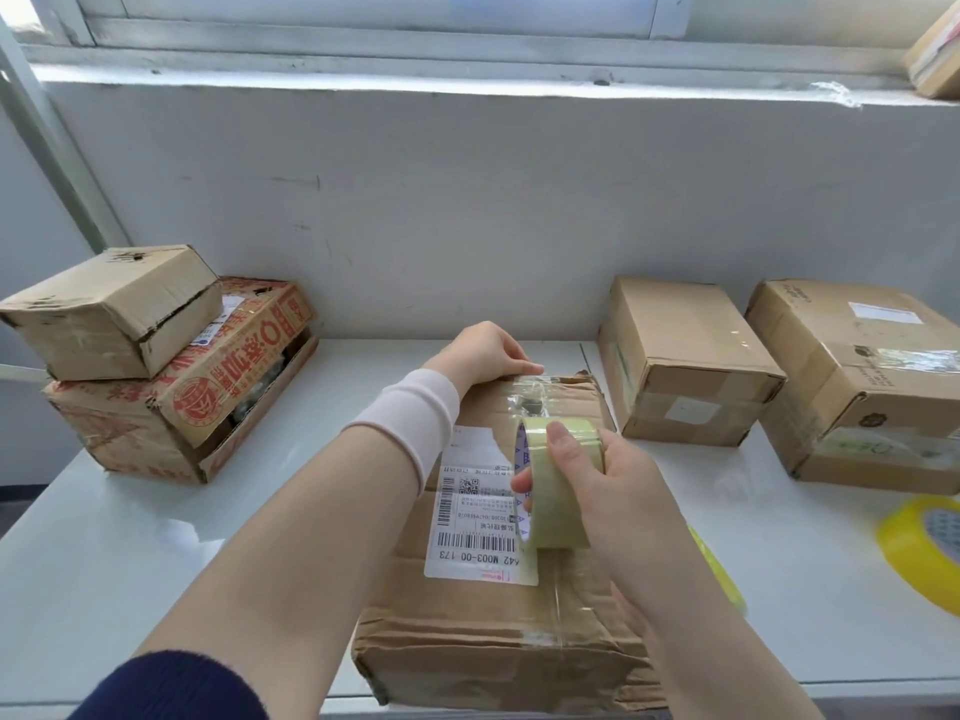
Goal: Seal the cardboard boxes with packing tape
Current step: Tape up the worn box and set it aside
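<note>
A worn cardboard box (467, 626) with a white shipping label lies in front of me on the white table (130, 537). My right hand (597, 475) grips a roll of clear packing tape (556, 480) held above the box's top. A strip of clear tape runs from the roll to the box's far edge. There my left hand (488, 350) presses the tape end down with its fingers curled over the edge.
Two stacked boxes (156, 366) sit at the back left, the lower one printed in red. Two taped boxes (680, 361) (862, 376) stand at the back right. A yellow tape roll (914, 543) lies at the right edge. A wall rises behind the table.
</note>
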Tool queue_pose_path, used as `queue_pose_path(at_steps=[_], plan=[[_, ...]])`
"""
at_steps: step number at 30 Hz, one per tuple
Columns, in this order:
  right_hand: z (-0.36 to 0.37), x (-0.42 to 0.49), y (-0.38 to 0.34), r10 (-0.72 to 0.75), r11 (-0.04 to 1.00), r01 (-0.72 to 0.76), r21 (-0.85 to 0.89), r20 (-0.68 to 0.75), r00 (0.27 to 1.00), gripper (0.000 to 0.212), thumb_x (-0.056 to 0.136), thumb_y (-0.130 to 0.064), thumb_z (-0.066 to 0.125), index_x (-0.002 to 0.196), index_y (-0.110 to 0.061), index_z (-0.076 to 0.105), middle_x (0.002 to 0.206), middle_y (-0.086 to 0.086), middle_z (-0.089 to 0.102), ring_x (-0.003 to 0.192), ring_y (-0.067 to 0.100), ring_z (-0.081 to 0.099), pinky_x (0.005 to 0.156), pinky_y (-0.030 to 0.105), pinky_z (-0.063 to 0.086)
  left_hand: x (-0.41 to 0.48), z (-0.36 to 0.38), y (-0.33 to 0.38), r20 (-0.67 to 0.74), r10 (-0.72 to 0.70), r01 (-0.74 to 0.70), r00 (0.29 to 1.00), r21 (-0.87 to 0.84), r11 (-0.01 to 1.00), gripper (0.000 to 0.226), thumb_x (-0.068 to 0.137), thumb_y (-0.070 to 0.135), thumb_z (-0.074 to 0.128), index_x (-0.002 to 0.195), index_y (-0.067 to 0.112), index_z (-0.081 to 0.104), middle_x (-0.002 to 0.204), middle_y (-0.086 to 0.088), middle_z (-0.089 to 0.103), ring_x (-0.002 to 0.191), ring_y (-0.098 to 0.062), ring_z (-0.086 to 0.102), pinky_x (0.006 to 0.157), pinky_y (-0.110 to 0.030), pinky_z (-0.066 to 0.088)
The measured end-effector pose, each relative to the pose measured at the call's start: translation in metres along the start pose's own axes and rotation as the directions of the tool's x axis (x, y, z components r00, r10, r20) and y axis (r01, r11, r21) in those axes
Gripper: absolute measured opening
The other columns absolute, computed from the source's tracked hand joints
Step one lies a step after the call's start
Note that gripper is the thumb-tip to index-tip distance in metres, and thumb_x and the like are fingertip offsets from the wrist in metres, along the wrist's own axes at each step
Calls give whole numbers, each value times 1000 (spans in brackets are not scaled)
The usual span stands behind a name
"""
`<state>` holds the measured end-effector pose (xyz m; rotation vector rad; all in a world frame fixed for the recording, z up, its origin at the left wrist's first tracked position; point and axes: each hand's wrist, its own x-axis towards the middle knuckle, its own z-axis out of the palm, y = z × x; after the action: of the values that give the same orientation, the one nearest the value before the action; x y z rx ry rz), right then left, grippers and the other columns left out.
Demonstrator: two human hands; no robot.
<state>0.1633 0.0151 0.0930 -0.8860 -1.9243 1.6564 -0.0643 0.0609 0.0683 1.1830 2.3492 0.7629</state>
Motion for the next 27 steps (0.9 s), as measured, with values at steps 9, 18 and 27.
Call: queue_pose_path(at_steps=[9, 18, 27], plan=[[-1, -5, -2, -37, 998, 36, -47, -9, 999, 42, 82, -63, 41, 91, -27, 60, 70, -14, 72, 71, 8, 67, 82, 48, 52, -6, -3, 2, 30, -21, 18, 999, 119, 993, 40, 95, 52, 42, 111, 25, 67, 120, -2, 64, 106, -21, 55, 93, -33, 42], [7, -12, 8, -150, 989, 151, 7, -94, 984, 55, 60, -77, 40, 92, -35, 55, 66, -10, 71, 60, 2, 66, 66, 27, 54, -21, -1, -16, -73, 210, -209, 975, 19, 978, 17, 85, 48, 63, 84, 34, 72, 80, 16, 65, 91, -11, 61, 87, -34, 49], [17, -30, 54, -444, 882, 350, -315, -305, 843, 37, 78, -67, 36, 101, -37, 39, 79, -2, 62, 64, 9, 57, 54, 13, 41, -17, -2, -15, -83, 91, -78, 992, 144, 986, 36, 83, 58, 59, 59, 32, 62, 62, 16, 58, 67, -5, 53, 55, -25, 34]])
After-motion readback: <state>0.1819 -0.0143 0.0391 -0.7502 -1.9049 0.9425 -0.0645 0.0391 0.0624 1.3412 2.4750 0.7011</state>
